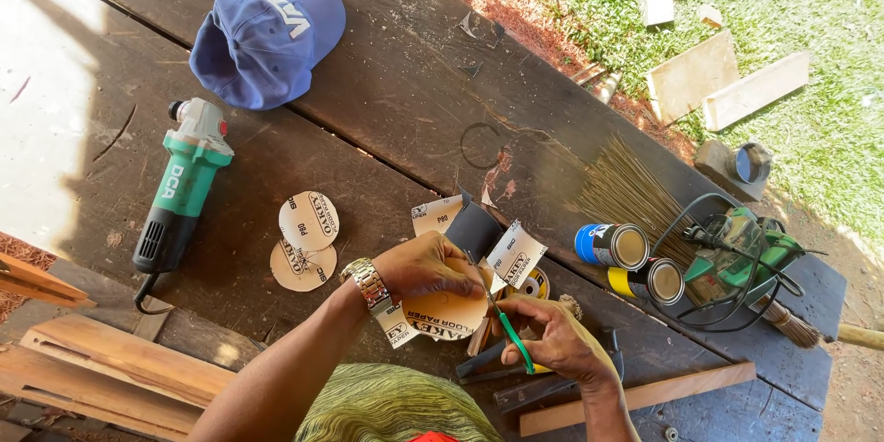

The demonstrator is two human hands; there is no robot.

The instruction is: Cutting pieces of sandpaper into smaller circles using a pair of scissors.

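Note:
My left hand (425, 266), with a metal wristwatch (366, 283) on the wrist, grips a tan sheet of sandpaper (445, 310) from above. My right hand (554, 339) holds green-handled scissors (509, 330) whose blades point up into the sandpaper's edge. Loose sandpaper offcuts (515, 256) and a dark grey piece (473, 227) lie just beyond the hands. Two cut sandpaper discs (308, 221) rest overlapping on the dark wooden table (396, 74), left of my left hand.
A green angle grinder (180, 190) and a blue cap (265, 37) lie at the left. Two small tins (611, 246), a broom of thin sticks (635, 198) and a green power tool with black cable (737, 258) sit right. Wood strips (635, 396) lie near me.

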